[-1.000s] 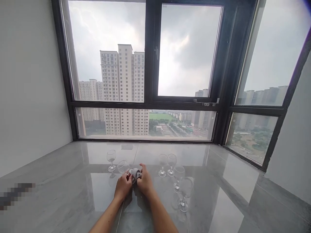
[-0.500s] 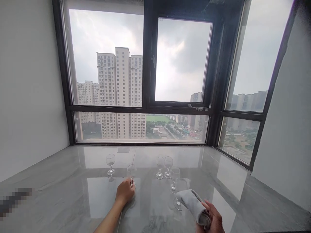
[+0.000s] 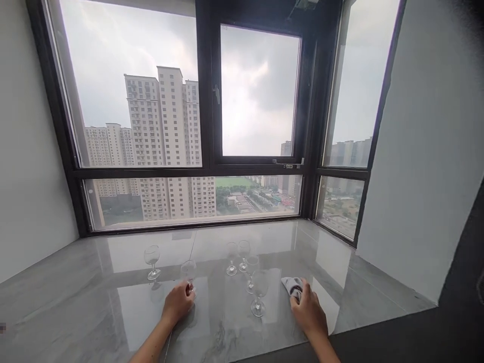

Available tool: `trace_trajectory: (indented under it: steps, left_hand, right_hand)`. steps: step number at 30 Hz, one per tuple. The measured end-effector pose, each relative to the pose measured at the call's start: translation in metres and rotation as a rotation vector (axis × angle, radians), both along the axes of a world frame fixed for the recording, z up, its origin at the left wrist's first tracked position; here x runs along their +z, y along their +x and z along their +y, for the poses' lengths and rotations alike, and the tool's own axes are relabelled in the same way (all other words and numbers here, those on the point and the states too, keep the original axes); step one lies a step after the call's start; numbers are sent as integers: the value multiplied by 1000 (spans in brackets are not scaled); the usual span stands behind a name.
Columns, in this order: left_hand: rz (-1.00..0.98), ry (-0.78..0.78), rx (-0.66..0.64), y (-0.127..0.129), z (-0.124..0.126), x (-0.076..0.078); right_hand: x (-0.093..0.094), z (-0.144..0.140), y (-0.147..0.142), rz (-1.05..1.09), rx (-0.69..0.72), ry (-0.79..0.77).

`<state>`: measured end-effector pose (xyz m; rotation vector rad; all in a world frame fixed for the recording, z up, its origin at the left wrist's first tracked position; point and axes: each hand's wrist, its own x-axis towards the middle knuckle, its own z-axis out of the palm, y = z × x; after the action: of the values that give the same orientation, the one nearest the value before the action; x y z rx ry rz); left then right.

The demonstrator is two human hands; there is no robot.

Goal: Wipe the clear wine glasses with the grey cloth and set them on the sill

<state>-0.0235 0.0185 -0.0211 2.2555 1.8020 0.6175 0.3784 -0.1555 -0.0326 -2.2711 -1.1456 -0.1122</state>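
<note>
My left hand [image 3: 177, 304] is closed around the stem of a clear wine glass [image 3: 188, 268], which stands upright; the fingers cover part of its stem and base. In my right hand [image 3: 310, 310] is a bunched grey cloth [image 3: 292, 285], low over or on the sill. Between the hands, the nearest stemmed glass [image 3: 259, 285] stands upright to the left of the cloth, apart from it. Just behind it is another glass [image 3: 250, 287], partly hidden by it. Two more, a glass [image 3: 231, 269] and its neighbour [image 3: 244, 263], stand farther back.
One wine glass [image 3: 152, 273] stands to the left, beyond my left hand. The glossy grey marble sill [image 3: 215, 333] ends in a front edge at lower right. A dark-framed window [image 3: 189, 173] borders the back, with a white wall [image 3: 419, 151] at right.
My view has turned right. My right hand has moved the cloth away from the nearest glass, to its right, and the cloth looks more bunched. My left hand stays on its glass.
</note>
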Motion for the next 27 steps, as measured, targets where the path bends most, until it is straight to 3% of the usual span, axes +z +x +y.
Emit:
trace_trajectory:
  steps: [4, 9, 15, 21, 27]
  left_hand:
    - [-8, -36, -177, 13, -9, 9]
    - [-35, -56, -398, 57, -30, 17]
    - [-59, 41, -333, 104, -44, 5]
    - [-147, 118, -366, 101, -49, -3]
    - [-103, 159, -378, 100, -59, 6]
  right_hand:
    - [7, -4, -4, 21, 43, -7]
    - [6, -3, -4, 41, 17, 29]
    - [2, -2, 0, 3, -6, 34]
    - [2, -6, 1, 55, -6, 33]
    - [1, -6, 3, 77, 3, 27]
